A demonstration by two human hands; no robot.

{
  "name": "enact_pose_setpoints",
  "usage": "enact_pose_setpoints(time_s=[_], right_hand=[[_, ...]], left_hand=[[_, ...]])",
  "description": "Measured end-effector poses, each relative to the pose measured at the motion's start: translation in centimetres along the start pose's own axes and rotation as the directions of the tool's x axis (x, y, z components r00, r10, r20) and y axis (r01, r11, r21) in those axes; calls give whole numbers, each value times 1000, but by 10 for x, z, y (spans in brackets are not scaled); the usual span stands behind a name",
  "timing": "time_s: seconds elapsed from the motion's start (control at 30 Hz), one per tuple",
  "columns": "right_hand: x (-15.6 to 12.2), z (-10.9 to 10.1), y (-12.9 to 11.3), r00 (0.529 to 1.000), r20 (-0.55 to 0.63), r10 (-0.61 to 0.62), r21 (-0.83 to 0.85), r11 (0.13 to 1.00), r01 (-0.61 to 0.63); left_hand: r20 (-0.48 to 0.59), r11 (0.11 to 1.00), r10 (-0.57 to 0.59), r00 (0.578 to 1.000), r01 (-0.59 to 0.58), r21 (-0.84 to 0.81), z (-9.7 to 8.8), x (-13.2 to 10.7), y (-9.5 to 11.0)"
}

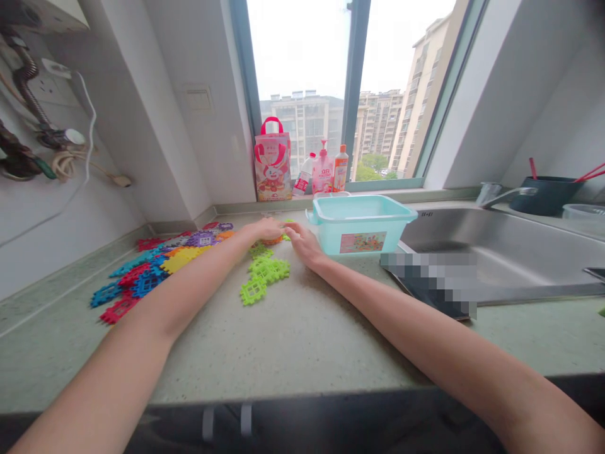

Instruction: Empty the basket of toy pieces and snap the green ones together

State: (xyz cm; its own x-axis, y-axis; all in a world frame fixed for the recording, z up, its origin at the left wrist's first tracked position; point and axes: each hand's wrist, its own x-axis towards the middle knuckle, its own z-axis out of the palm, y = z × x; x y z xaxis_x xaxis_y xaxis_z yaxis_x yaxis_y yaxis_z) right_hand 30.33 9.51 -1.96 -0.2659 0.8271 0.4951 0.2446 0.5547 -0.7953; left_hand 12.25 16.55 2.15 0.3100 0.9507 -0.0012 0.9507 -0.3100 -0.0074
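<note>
Both hands meet at the far middle of the counter, fingertips almost touching. My left hand [268, 228] is bent over with its fingers bunched; what they grip is hidden. An orange interlocking block [273, 241] shows just under it. My right hand [305, 244] has curled fingers at a small green interlocking block [286, 237], mostly covered by the hands. Nearer to me lie several linked lime-green blocks [268, 271], flat on the counter. Left of my left forearm spreads a heap of red, blue, purple and yellow blocks [151, 277], partly hidden by the arm.
A turquoise plastic tub [363, 217] stands right of my right hand. Beyond it are a steel sink [496, 252] and a dark, pixelated flat object [428, 287] at its edge. A pink gift bag [274, 164] and several bottles [324, 170] line the windowsill.
</note>
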Motion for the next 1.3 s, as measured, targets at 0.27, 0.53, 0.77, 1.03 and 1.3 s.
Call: enact_pose_setpoints(time_s=[0.27, 0.53, 0.77, 1.03, 1.3], right_hand=[[-9, -3, -4, 1000, -18, 5, -470, 882, -13], [-19, -3, -20, 953, 250, 170, -728, 682, 69], [-13, -4, -11, 964, 265, -6, -567, 808, 161], [-7, -6, 7, 892, 406, -199, -354, 866, 354], [-5, -7, 6, 955, 236, -181, -355, 898, 259]], left_hand=[[-54, 975, 175, 983, -181, -132, -18, -58, -6], [72, 997, 65, 995, -67, 23, -12, -126, -38], [-83, 983, 56, 995, -40, 178, -9, -159, -35], [-263, 966, 200, 944, -145, 212, 0, -185, -21], [-213, 938, 340, 916, -313, 150, 0, -181, -5]])
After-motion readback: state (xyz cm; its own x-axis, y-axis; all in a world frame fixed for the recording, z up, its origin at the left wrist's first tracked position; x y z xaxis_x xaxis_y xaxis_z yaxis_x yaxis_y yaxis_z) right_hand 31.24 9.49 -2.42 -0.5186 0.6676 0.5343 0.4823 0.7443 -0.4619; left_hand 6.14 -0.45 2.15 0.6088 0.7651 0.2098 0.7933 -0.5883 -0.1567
